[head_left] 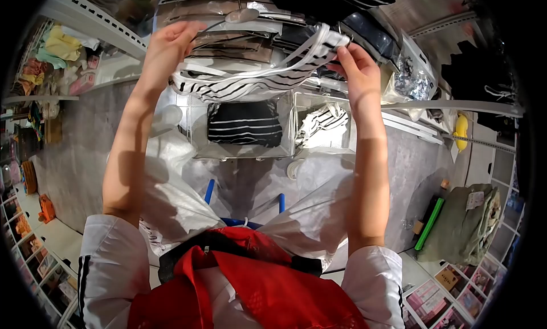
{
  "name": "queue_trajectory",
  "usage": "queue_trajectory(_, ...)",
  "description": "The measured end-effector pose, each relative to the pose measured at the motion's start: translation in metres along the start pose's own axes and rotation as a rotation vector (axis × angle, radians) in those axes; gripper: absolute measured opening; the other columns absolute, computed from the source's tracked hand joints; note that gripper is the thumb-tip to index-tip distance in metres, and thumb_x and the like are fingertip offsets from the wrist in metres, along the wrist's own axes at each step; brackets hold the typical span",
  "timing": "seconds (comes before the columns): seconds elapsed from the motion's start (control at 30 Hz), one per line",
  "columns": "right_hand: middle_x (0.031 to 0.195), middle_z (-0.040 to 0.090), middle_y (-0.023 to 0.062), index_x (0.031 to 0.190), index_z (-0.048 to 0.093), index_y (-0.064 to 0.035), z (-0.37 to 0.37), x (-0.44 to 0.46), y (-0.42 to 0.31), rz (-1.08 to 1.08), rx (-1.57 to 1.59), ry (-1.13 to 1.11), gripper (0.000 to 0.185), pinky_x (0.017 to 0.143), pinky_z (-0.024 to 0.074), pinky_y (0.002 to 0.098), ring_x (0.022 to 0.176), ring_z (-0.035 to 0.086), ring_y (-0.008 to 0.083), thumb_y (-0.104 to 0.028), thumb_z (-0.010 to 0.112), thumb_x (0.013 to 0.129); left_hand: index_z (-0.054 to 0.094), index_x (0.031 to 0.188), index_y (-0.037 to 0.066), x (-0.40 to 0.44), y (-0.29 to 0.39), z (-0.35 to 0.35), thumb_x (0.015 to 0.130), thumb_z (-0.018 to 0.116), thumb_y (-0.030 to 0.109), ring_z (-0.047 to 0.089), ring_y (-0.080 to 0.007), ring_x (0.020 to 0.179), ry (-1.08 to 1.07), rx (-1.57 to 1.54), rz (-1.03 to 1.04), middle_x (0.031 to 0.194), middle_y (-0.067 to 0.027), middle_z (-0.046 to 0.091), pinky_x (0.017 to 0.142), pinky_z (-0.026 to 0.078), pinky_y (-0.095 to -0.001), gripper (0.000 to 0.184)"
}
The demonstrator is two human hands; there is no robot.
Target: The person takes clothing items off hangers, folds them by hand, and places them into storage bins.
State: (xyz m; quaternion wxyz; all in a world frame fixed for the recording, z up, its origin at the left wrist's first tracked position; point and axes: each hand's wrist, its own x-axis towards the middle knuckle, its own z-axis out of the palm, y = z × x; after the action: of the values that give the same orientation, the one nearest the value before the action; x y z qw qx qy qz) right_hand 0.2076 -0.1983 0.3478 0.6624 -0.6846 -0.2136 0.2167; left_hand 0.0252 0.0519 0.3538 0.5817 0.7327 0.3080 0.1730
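Observation:
A white strappy top with black stripes (245,85) hangs in front of me in a loose curve. At upper left, my left hand (170,44) is closed, its fingertips pinched at the thin dark arm of a clothes hanger (242,14). My right hand (358,66) is closed on the top's right end, by the white straps. Just below the top, a folded black striped garment (245,124) lies in a clear bin (239,153). Beside it, a crumpled white-and-black striped garment (325,125) lies in another compartment.
Several plastic-wrapped garments (228,47) hang in a row beyond my hands. A white rail (456,105) juts out at right. An olive bag (464,226) stands at lower right. Blue stool legs (281,202) show between my knees. Shelves of goods line both sides.

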Motion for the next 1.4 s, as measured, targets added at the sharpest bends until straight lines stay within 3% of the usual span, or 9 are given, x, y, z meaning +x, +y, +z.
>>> queue_trajectory(0.33,0.086,0.064,0.0118,0.095,0.062,0.0068,-0.008,0.007,0.002,-0.104,0.297,0.172,0.024,0.069,0.0511,0.0264,0.073,0.060,0.0163,-0.013,0.063,0.082,0.067,0.085,0.006,0.000,0.005,-0.013,0.084,0.057,0.034,0.029,-0.0017,0.053,0.033,0.060,0.013,0.056,0.0088,0.037,0.048,0.021,-0.0184,0.030)
queue_trajectory(0.57,0.080,0.066,0.0094,0.087,0.065,0.0056,-0.036,0.005,-0.010,-0.244,-0.157,0.056,0.018,0.068,0.0458,0.0229,0.069,0.058,0.0134,-0.010,0.065,0.079,0.061,0.068,0.004,0.002,0.001,-0.018,0.086,0.056,0.035,0.032,-0.0034,0.058,-0.067,0.304,0.097,0.054,0.0072,0.040,0.055,0.027,-0.0186,0.036)
queue_trajectory(0.7,0.077,0.065,0.0068,0.082,0.067,0.0043,-0.026,-0.003,-0.025,-0.295,-0.840,-0.049,0.016,0.064,0.0441,0.0219,0.069,0.057,0.0112,-0.011,0.063,0.081,0.059,0.067,0.005,0.005,-0.003,-0.024,0.086,0.056,0.035,0.036,-0.0039,0.059,-0.075,0.461,0.142,0.056,0.0050,0.043,0.056,0.029,-0.0192,0.035)
queue_trajectory(0.9,0.067,0.053,0.0008,0.091,0.060,0.0019,-0.014,0.009,-0.002,-0.049,-0.100,0.036,0.027,0.063,0.0432,0.0224,0.063,0.051,0.0103,-0.024,0.051,0.090,0.055,0.077,0.005,-0.019,0.006,-0.033,0.089,0.049,0.030,0.049,-0.0056,0.053,-0.568,-0.057,-0.141,0.054,0.0013,0.050,0.049,0.031,-0.0178,0.028)
queue_trajectory(1.0,0.072,0.052,0.0015,0.094,0.057,0.0006,-0.002,0.014,0.005,0.015,0.225,-0.013,0.024,0.065,0.0453,0.0232,0.066,0.051,0.0114,-0.022,0.048,0.092,0.052,0.082,0.002,-0.036,0.015,-0.037,0.084,0.057,0.029,0.057,-0.0100,0.056,-0.821,-0.395,-0.082,0.058,-0.0032,0.058,0.047,0.035,-0.0194,0.028)
queue_trajectory(1.1,0.076,0.054,0.0038,0.096,0.053,0.0004,0.021,0.011,0.006,0.041,0.323,0.005,0.020,0.068,0.0469,0.0250,0.068,0.053,0.0129,-0.018,0.047,0.092,0.045,0.084,0.003,-0.046,0.006,-0.026,0.077,0.067,0.027,0.056,-0.0144,0.051,-1.074,-0.769,-0.016,0.059,-0.0061,0.060,0.045,0.039,-0.0236,0.033)
queue_trajectory(1.17,0.085,0.058,0.0072,0.112,0.046,0.0022,0.039,0.007,0.012,0.029,0.223,-0.003,0.032,0.065,0.0465,0.0246,0.070,0.057,0.0134,-0.023,0.045,0.092,0.043,0.082,0.006,-0.055,0.000,-0.009,0.077,0.068,0.020,0.056,-0.0156,0.051,-1.160,-1.102,0.001,0.061,-0.0059,0.060,0.046,0.041,-0.0251,0.029)
queue_trajectory(1.3,0.095,0.057,0.0086,0.115,0.045,-0.0004,0.064,-0.012,0.026,0.046,0.136,-0.112,0.034,0.067,0.0457,0.0264,0.077,0.057,0.0147,-0.027,0.040,0.094,0.048,0.088,0.009,-0.064,-0.009,0.012,0.086,0.054,0.006,0.062,-0.0213,0.077,-0.908,-1.264,0.056,0.087,-0.0065,0.063,0.065,0.049,-0.0281,0.007)
queue_trajectory(1.4,0.094,0.059,0.0096,0.107,0.051,0.0007,0.071,-0.027,0.023,0.154,0.321,-0.445,0.044,0.075,0.0441,0.0283,0.084,0.057,0.0167,-0.036,0.028,0.096,0.055,0.091,0.010,-0.055,-0.007,0.015,0.087,0.049,0.001,0.056,-0.0245,0.101,-0.735,-1.061,0.060,0.103,-0.0050,0.060,0.075,0.046,-0.0313,0.012)
